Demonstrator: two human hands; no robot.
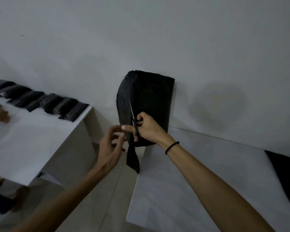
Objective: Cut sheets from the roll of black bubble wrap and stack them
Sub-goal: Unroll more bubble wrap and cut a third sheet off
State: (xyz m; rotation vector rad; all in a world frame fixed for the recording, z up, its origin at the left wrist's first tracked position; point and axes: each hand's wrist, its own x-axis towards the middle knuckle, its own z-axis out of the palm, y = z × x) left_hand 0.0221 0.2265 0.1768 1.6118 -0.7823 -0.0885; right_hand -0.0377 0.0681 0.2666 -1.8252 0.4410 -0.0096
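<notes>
Fingers [141, 122] of right hand [146, 128] curled through the handles of the scissors [134, 121], clamped on them, blades pointing up along the roll of black bubble wrap [146, 104]. Left hand [111, 144] just left of the roll, fingers spread and loosely bent, tips close to the hanging strip [132, 158]; contact cannot be told. Roll upright at the far left corner of the right desk [199, 173], leaning against the wall [141, 30]. Strip dangling over the desk edge into the open gap between the two desks. Row of folded black sheets [45, 102] along the far edge of the left desk [32, 139]. Another black sheet [286, 174] at the right edge.
</notes>
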